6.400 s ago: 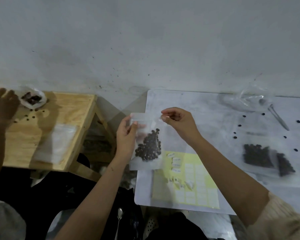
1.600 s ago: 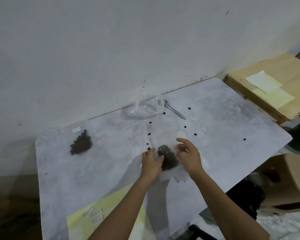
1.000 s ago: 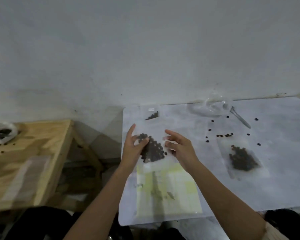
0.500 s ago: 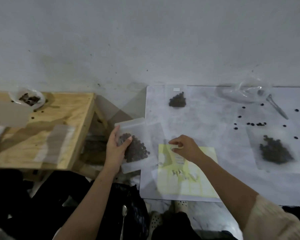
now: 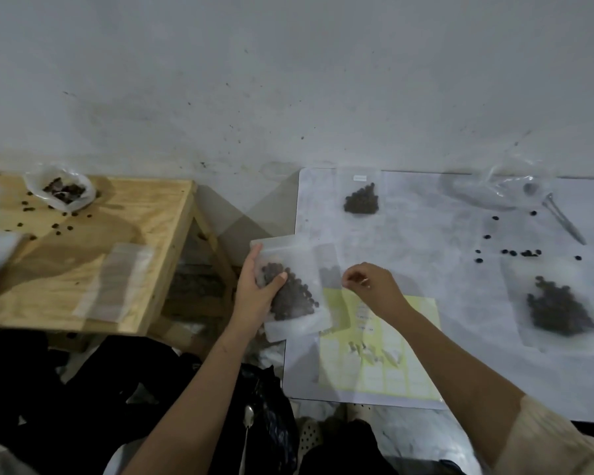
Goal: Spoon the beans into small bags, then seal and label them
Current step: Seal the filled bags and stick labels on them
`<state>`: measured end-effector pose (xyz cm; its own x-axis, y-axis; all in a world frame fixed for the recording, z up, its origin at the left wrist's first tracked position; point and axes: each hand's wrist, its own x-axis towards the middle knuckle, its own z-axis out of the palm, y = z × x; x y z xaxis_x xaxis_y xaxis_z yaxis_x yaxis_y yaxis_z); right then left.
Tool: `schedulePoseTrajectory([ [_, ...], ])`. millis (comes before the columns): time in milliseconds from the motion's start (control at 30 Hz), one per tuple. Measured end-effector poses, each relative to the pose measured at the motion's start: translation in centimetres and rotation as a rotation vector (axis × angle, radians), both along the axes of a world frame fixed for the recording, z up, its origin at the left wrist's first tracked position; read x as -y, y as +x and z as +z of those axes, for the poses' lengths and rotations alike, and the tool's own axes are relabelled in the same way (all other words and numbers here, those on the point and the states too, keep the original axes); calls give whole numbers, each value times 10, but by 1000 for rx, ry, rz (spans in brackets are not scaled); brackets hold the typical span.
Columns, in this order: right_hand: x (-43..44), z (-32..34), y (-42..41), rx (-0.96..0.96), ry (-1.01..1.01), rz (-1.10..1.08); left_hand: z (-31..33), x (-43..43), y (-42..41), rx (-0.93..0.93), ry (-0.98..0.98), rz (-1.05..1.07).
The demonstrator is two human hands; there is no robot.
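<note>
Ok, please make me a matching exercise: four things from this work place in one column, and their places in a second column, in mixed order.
1. spoon
2. yellow label sheet
3. labelled bag
4. tilted bag

A. gripped by the left hand
B. by the wall, left part of the white table
C. right part, beside the crumpled clear bag
D. near edge, below the right hand

Pairs: 1-C, 2-D, 3-B, 4-A

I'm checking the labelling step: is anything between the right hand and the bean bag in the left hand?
Nothing visible. The right hand, pinching what looks like a label, hovers just right of the bean bag gripped by the left hand; only the bag's shadow on the white table lies between.
</note>
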<state>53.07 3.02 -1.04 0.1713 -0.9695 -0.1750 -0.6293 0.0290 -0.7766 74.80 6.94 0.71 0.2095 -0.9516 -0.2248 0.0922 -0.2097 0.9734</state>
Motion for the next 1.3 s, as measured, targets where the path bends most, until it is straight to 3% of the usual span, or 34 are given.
schedulePoseTrajectory([
  [133,16,37,10,253,-60,-102,6,8,-11,23,-19,-95],
  [300,33,76,23,347,-62,-30,14,17,-27,76,-53,-197],
  [767,40,90,10,311,-48,-187,34,31,-56,30,-140,-282],
  [1300,45,92,6,202,-30,-174,29,35,-65,1,-108,-271],
])
